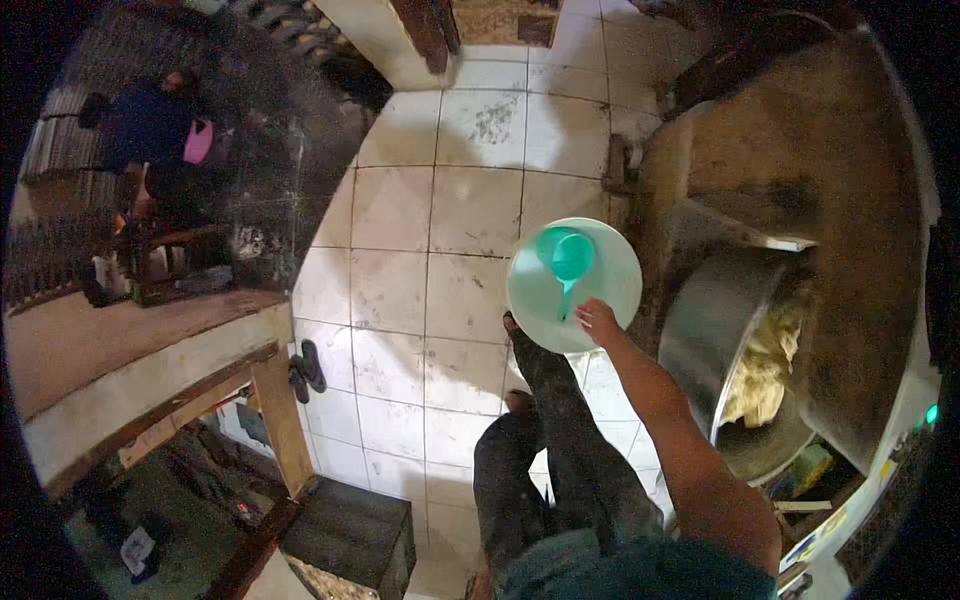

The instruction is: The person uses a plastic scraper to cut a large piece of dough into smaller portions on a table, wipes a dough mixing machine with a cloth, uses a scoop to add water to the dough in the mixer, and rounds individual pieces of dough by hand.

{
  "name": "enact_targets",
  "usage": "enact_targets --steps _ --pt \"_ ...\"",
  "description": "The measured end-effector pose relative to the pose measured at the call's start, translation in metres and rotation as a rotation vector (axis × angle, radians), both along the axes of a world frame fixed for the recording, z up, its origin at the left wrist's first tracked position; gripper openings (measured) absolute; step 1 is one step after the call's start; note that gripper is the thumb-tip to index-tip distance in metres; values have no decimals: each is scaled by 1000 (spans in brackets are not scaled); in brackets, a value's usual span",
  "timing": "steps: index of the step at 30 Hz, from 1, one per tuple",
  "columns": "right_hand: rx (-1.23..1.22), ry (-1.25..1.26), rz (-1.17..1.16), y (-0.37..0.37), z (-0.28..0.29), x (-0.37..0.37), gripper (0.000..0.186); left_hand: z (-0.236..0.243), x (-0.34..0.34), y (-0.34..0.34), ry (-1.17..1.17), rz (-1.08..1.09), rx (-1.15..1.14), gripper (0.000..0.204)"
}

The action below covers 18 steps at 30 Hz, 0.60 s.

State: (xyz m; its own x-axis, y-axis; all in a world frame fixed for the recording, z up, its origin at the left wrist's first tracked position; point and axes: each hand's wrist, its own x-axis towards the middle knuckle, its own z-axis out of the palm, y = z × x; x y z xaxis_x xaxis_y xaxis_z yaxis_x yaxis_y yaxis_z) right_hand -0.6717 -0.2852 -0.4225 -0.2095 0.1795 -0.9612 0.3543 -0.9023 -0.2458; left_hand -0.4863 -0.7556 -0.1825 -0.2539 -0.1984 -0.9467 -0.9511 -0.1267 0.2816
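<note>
Turquoise dipper (571, 258), round-cupped, inside circular white bucket (617, 262)

Dipper (571, 258) in bucket (622, 262) — pot (712, 305) to bucket's right; slippers (313, 365) on floor (472, 208) — well left of bucket.

Turquoise dipper (571, 260), inside pale round bucket (615, 272)

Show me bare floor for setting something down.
The white tiles between the dark slippers and the white bucket look bare apart from smudges. The bucket itself is crowded by a turquoise ladle and the right hand; a metal pot stands to its right.
</note>
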Motion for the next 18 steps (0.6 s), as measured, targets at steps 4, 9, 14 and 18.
enact_targets --steps 4,9,14,18 --pt "124 -163 186 -1 -100 1 41 -45 -52 30 -87 11 -63 39" --pt "193 -330 428 -6 -159 -16 63 -92 -73 34 -114 9 -87 40" --pt "196 -307 432 -3 -174 -39 77 -115 -89 37 -132 -3 -94 40" --pt "87 -338 584 -9 -151 -63 66 -122 -89 33 -136 -3 -97 40"
